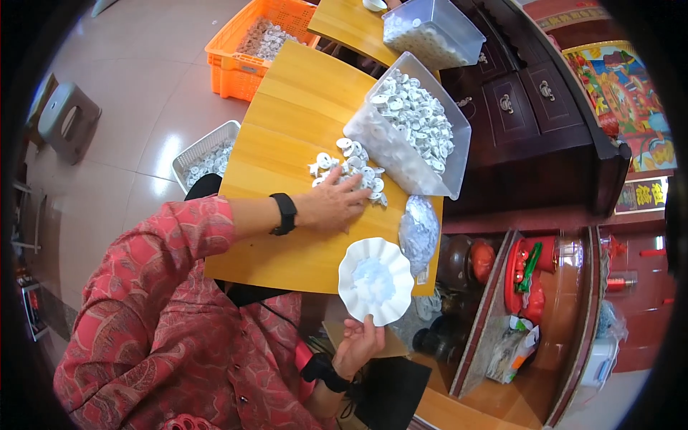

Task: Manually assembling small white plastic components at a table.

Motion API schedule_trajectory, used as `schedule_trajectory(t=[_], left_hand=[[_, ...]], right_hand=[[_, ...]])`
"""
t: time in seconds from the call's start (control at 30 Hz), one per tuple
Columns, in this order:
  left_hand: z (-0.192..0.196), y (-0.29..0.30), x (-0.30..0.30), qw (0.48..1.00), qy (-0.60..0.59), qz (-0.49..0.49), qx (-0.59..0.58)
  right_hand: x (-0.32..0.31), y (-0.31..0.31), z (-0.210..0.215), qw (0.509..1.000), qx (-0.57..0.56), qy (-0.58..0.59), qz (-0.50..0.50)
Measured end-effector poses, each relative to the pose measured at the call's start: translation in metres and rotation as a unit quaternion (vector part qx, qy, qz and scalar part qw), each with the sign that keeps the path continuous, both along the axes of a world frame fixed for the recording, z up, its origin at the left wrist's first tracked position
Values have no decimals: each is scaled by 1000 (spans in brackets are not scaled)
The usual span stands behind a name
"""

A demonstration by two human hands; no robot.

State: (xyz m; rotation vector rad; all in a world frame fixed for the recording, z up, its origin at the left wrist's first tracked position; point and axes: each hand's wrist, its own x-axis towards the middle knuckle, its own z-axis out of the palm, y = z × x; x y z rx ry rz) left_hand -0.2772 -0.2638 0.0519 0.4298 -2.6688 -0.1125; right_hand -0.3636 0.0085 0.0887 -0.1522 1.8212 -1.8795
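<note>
My left hand (332, 203), a dark watch on its wrist, lies with spread fingers on a loose pile of small white round plastic parts (351, 153) on the wooden table. At the table's near edge is a white wavy-rimmed bowl (399, 266) with small pale, translucent pieces in it, too small to make out. My right hand (358, 347) grips the bowl's near rim between thumb and fingers. Beside the bowl lies a clear plastic bag (419, 233) of pale contents. Beyond the pile, a translucent bin (459, 172) is heaped with similar white parts.
A second table (337, 21) carries another translucent bin (466, 36). Orange crate (222, 61) and white basket (188, 154), both holding parts, stand on the floor left of the table. A grey stool (70, 118) is farther left. Dark drawers (527, 100) and open shelves (487, 315) line the right.
</note>
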Motion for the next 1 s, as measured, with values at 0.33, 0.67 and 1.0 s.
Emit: schedule_trajectory(t=[0.33, 0.67, 1.0], left_hand=[[29, 6, 100, 999, -19, 42, 23], [97, 20, 102, 935, -218, -139, 242], [39, 29, 50, 967, -160, -103, 170]], right_hand=[[-6, -17, -1, 999, 18, 50, 8], [-5, -29, 7, 993, 37, 116, 1], [-5, -34, 16, 980, 78, 181, -18]])
